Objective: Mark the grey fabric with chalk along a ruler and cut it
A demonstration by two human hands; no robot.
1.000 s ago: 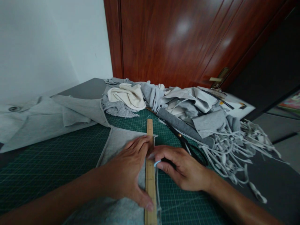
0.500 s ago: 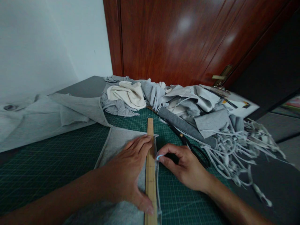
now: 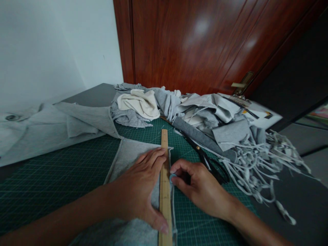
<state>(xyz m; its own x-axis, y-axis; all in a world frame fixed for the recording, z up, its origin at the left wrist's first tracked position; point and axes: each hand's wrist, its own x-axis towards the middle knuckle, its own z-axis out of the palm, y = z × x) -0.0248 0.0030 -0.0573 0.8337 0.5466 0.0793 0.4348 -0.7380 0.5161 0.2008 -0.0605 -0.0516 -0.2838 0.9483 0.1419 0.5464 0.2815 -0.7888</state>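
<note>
A wooden ruler (image 3: 164, 184) lies lengthwise along the right edge of a grey cloth (image 3: 130, 150). Spread over both, my left hand (image 3: 143, 188) presses down, its fingertips and thumb on the ruler and its palm over the cloth. My right hand (image 3: 197, 184) pinches a small light-blue disc (image 3: 172, 178) between thumb and forefinger, right beside the ruler's right edge. Black scissors (image 3: 205, 157) lie beyond my right hand.
A green cutting mat (image 3: 51, 188) lies underneath. Crumpled grey and cream fabric (image 3: 139, 102) is heaped at the back, with fabric strips (image 3: 253, 171) at the right. More grey cloth (image 3: 77, 123) spreads left, by the wall. A brown door (image 3: 184, 44) stands behind.
My right hand has moved slightly toward me along the ruler with the blue disc, which now shows more of its face. My left hand and the ruler have stayed put.
</note>
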